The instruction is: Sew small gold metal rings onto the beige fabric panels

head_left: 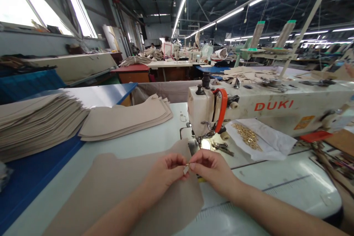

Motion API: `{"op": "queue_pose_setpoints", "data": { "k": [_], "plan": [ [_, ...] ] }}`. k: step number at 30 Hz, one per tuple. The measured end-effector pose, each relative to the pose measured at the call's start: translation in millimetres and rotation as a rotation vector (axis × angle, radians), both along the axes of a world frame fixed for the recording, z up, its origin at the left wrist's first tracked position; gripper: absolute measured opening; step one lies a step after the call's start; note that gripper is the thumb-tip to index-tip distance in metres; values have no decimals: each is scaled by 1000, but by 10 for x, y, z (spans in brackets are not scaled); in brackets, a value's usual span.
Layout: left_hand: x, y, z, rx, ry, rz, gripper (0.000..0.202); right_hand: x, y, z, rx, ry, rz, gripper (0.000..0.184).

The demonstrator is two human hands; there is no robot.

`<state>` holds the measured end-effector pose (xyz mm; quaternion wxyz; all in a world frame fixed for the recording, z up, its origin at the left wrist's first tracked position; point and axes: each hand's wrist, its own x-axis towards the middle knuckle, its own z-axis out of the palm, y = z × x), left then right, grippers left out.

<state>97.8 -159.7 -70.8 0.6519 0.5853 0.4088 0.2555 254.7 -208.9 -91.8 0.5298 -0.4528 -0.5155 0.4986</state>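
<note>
My left hand (167, 171) and my right hand (211, 166) meet just in front of the sewing machine's needle area. Between my left thumb and fingers is a small pale fabric tab (186, 170). A tiny gold metal ring (187, 165) shows at the tab's upper end, where my right thumb and forefinger pinch; the fingers partly hide it. Beneath both hands lies a large beige fabric panel (118, 180), flat on the machine bed. The white sewing machine (240, 107) has its lamp lit by the needle.
Gold rings (247, 136) lie heaped on a white plastic bag (273, 142) under the machine arm. Thread snips (223, 148) rest beside the needle. Cut beige panels are stacked on the table (129, 116) and further left (38, 125). Two thread cones (257, 35) stand behind.
</note>
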Motion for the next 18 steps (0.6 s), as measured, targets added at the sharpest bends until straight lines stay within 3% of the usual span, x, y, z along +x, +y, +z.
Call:
{"op": "queue_pose_setpoints", "data": {
  "k": [5,10,14,18],
  "plan": [
    [-20,-8,-72,235,172,7,8,-19,-92,61,166,-383,-84,24],
    [-20,-12,-82,280,188,49,10,11,-80,25,271,-366,-90,3],
    [8,-30,-32,228,27,61,21,16,-75,38,348,-325,-149,9],
    [17,-41,-43,244,-78,103,20,-26,-64,25,273,-288,-230,8]
  ]
}}
